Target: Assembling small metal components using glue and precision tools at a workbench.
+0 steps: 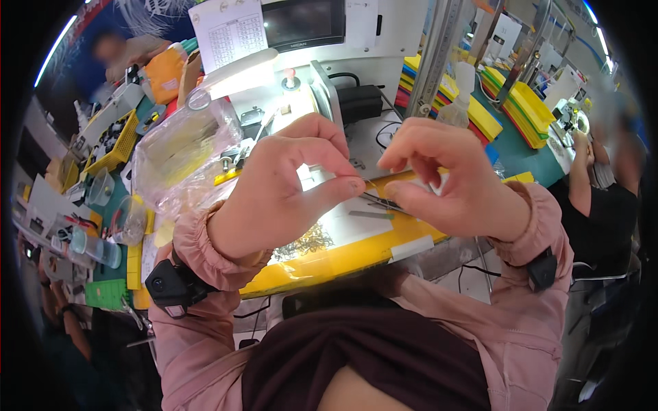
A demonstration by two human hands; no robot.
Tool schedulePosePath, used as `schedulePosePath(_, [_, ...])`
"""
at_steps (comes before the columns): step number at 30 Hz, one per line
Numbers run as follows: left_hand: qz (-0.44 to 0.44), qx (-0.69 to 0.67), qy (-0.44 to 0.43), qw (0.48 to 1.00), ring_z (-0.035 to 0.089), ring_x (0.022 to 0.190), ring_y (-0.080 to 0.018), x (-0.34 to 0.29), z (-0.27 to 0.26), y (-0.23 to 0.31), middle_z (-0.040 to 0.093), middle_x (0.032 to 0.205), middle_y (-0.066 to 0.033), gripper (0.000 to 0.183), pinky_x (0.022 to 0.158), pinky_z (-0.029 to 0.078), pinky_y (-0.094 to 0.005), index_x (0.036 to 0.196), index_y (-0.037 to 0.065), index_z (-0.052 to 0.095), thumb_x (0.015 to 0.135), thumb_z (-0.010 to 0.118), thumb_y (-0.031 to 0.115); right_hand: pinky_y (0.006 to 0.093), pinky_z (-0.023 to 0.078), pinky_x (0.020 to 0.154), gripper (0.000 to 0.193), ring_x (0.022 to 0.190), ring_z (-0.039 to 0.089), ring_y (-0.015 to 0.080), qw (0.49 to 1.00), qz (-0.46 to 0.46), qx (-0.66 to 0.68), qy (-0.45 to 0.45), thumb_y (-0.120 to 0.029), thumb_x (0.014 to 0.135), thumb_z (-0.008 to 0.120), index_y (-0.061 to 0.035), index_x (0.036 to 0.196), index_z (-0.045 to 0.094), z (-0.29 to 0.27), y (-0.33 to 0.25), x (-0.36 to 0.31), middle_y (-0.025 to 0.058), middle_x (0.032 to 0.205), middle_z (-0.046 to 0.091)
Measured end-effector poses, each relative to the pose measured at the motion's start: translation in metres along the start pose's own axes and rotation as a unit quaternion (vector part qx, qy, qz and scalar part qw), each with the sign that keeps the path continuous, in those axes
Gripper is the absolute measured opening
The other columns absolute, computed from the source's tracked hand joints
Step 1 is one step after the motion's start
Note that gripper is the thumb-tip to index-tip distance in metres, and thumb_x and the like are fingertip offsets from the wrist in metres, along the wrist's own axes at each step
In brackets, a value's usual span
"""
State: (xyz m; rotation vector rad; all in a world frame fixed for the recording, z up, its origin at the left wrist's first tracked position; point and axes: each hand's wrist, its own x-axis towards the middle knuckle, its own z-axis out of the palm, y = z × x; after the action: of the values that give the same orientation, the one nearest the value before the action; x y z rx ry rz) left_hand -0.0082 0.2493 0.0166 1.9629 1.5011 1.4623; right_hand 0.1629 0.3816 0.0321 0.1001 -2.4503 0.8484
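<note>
Over the workbench, my left hand [295,181] holds its thumb and forefinger tips close together in a pinch. Whatever sits between them is too small to make out; a thin, faint line shows beside the fingertips. Facing it, my right hand [452,181] is curved, with a gap between thumb and forefinger and nothing visible in that gap. Below my left hand, a pile of small metal parts [312,240] lies on the white work surface near its yellow edge [308,267]. A flat grey strip [370,214] lies under the space between my hands.
A bin lined with clear plastic [188,154] stands left of my hands, under a lit lamp [240,74]. Ahead is a machine with a dark screen [305,24]. A clear squeeze bottle [456,106] and stacked yellow trays [517,109] stand right. Other people work at both sides.
</note>
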Motion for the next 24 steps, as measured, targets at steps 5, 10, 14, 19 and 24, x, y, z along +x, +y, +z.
schedulePosePath(5, [-0.011, 0.015, -0.013, 1.000, 0.048, 0.082, -0.0138, -0.001, -0.006, 0.007, 0.052, 0.088, -0.0061, 0.010, 0.074, 0.037, -0.0246, 0.076, 0.001, 0.061, 0.069, 0.068, 0.005, 0.0199, 0.032, 0.050, 0.006, 0.056, 0.041, 0.0076, 0.994, 0.038, 0.090, -0.050, 0.002, 0.071, 0.057, -0.0020, 0.076, 0.056, 0.011, -0.004, 0.011, 0.0005, 0.069, 0.048])
schedulePosePath(10, [0.058, -0.025, 0.015, 0.998, 0.052, 0.102, -0.0222, -0.001, -0.002, -0.014, 0.050, 0.114, -0.0135, 0.065, 0.086, 0.040, -0.0300, 0.122, 0.003, 0.041, 0.065, 0.074, 0.008, 0.0242, 0.043, 0.053, 0.006, 0.060, 0.052, 0.0144, 0.992, -0.058, 0.108, -0.010, 0.000, 0.073, 0.058, -0.0003, 0.074, 0.053, 0.011, 0.003, 0.020, 0.0080, 0.068, 0.052])
schedulePosePath(14, [-0.027, -0.487, -0.024, 0.873, 0.038, 0.116, -0.0199, -0.019, 0.051, -0.009, 0.039, 0.123, -0.0105, 0.077, 0.096, 0.032, -0.0331, 0.133, 0.004, 0.019, 0.072, 0.067, 0.004, 0.0211, 0.046, 0.060, 0.007, 0.067, 0.055, 0.0091, 0.878, 0.132, 0.452, -0.087, -0.010, 0.085, 0.053, -0.0050, 0.087, 0.048, 0.007, -0.036, 0.047, 0.0022, 0.073, 0.056])
schedulePosePath(19, [-0.167, -0.464, -0.170, 0.853, 0.040, 0.057, -0.0051, -0.055, 0.041, -0.026, 0.044, 0.070, 0.0013, 0.043, 0.055, 0.035, -0.0173, 0.123, 0.002, 0.039, 0.082, 0.051, -0.001, 0.0184, 0.031, 0.041, 0.011, 0.047, 0.040, 0.0038, 0.944, 0.041, 0.328, -0.017, -0.017, 0.088, 0.048, -0.0068, 0.085, 0.049, -0.080, -0.013, 0.111, -0.0013, 0.069, 0.050])
schedulePosePath(24, [-0.203, -0.474, 0.115, 0.849, 0.037, 0.050, -0.0050, -0.064, 0.009, -0.054, 0.044, 0.059, 0.0020, 0.015, 0.048, 0.032, -0.0192, 0.098, -0.001, 0.054, 0.086, 0.049, 0.005, 0.0261, 0.024, 0.037, 0.005, 0.042, 0.033, 0.0084, 0.887, -0.024, 0.219, 0.407, -0.005, 0.077, 0.050, -0.0026, 0.073, 0.052, -0.238, -0.005, 0.160, 0.0045, 0.059, 0.044])
